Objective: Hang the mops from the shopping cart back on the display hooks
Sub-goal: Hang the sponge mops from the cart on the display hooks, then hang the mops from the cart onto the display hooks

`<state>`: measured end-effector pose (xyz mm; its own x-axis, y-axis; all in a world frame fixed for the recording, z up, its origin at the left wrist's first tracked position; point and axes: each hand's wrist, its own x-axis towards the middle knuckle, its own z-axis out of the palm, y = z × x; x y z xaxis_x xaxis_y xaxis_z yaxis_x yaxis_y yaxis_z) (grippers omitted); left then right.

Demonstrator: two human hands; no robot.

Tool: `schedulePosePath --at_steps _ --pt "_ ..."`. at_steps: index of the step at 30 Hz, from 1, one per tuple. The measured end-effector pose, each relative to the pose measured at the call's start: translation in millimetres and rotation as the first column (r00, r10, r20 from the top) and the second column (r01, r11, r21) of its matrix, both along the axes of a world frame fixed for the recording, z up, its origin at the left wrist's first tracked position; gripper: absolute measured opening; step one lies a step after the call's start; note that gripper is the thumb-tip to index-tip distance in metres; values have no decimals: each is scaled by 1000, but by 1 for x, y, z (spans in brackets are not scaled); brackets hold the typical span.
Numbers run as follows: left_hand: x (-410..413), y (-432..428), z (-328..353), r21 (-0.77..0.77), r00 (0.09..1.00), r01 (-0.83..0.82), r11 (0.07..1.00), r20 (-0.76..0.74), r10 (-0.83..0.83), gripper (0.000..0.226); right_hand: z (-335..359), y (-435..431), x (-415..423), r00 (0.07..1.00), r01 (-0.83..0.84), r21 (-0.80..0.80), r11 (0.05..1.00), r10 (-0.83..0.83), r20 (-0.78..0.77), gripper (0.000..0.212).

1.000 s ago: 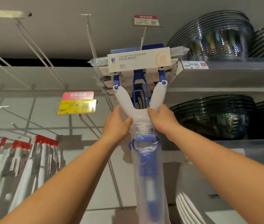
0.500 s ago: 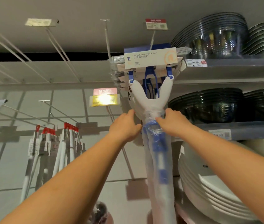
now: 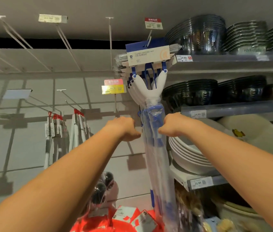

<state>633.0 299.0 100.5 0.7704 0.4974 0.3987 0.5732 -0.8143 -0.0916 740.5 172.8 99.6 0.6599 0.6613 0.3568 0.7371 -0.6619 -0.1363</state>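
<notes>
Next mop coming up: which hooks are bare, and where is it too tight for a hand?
Bare: the long hook just left of the hung mops, and the lower hook above the red-capped handles. Crowded: right of the mops, stacked glass bowls and white plates sit close; the mops' own hook carries several.

Dim, greyish store light falls from above, so the display hooks point(image 3: 64, 40) and white tags point(image 3: 17, 94) throw hard dark shadows onto the wall panel point(image 3: 32, 148), while the yellow price tag point(image 3: 113, 89) glares, its print washed out. Glints streak the mop's plastic sleeve point(image 3: 155, 164) and the dark glass bowls point(image 3: 199, 36). The wide lens bows the shelf edges point(image 3: 232, 61), and the lower right corner is smeared soft.
</notes>
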Motion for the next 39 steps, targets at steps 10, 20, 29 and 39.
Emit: schedulePosePath --at_steps 10,20,29,39 --pt "-73 -28 -34 -82 991 -102 991 -93 94 51 -37 -19 -47 981 -195 -53 979 193 -36 25" --pt "-146 -52 -81 -161 913 -407 899 -93 397 48 -82 6 -81 895 -446 -22 895 445 -30 35" --pt "-211 -98 -126 -229 785 -615 754 -96 611 49 -136 25 -147 723 -688 -47 724 678 -132 29" --pt "-324 -121 -168 -265 656 -746 611 -139 742 50 -173 37 -269 580 -814 -100 573 788 -207 41"
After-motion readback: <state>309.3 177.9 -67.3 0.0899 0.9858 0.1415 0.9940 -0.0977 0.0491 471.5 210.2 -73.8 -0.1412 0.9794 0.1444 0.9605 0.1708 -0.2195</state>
